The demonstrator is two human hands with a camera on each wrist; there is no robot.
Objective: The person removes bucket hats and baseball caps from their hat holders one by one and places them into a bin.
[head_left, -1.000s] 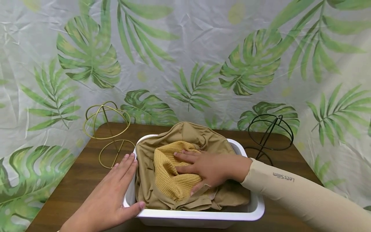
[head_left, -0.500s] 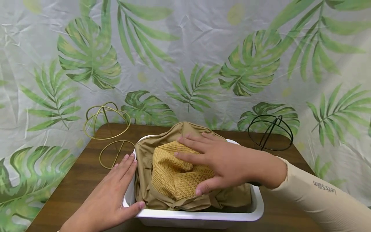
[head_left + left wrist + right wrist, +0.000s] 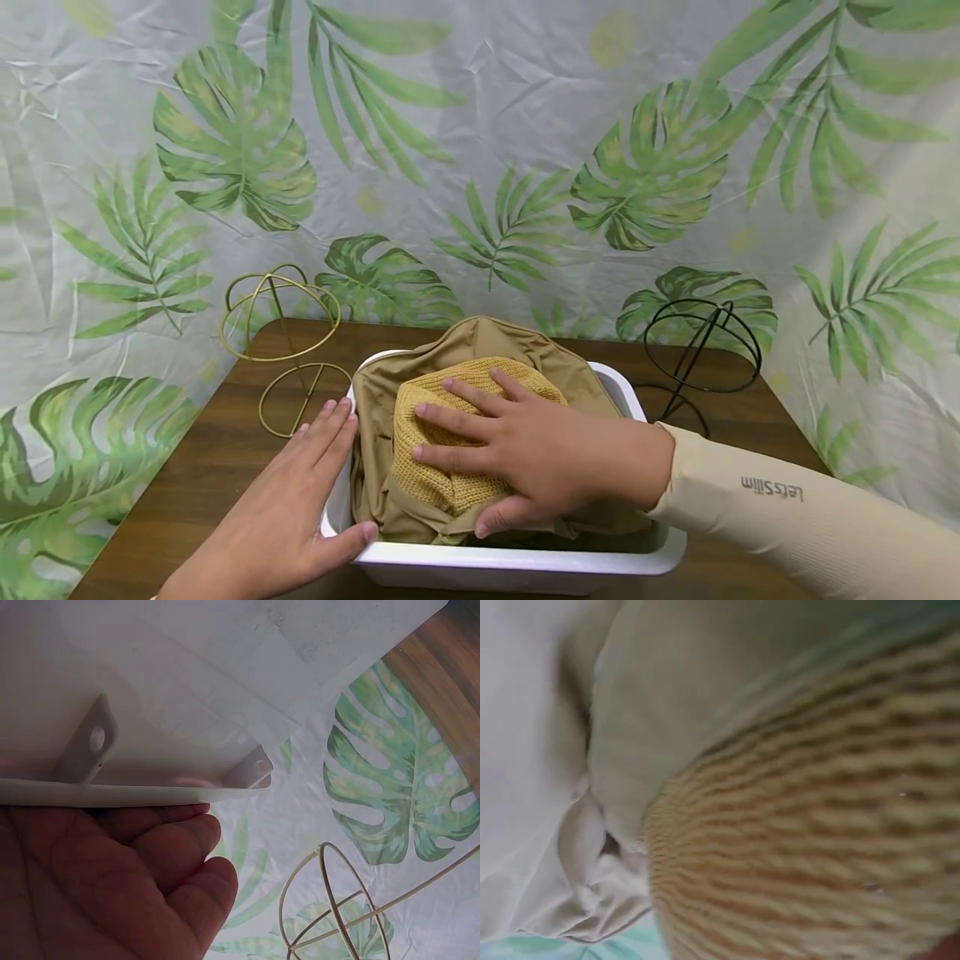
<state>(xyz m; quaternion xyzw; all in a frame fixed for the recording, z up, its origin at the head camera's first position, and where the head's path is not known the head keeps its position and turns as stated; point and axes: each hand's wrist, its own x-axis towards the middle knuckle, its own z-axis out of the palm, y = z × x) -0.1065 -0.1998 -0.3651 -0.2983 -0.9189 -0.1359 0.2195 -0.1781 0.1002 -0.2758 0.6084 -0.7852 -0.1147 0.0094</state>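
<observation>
A white plastic bin (image 3: 517,557) holds a bunched tan garment (image 3: 480,342) with a mustard ribbed knit (image 3: 431,442) lying on top. My right hand (image 3: 517,442) rests on the knit with its fingers spread. In the right wrist view the ribbed knit (image 3: 802,847) fills much of the picture beside smooth tan cloth (image 3: 660,690). My left hand (image 3: 285,492) lies with straight fingers along the bin's left rim, its thumb at the front corner. From the left wrist, the hand (image 3: 112,877) touches the underside of the rim (image 3: 97,795).
A gold wire stand (image 3: 281,350) stands left of the bin, and a black wire stand (image 3: 701,346) to its right. All sit on a dark wooden table (image 3: 202,467). A leaf-print curtain (image 3: 517,108) hangs behind.
My right hand lifts off the knit, shifts right, then comes back down on it farther left. The knit bulges less into folds under the palm. My left hand stays on the rim.
</observation>
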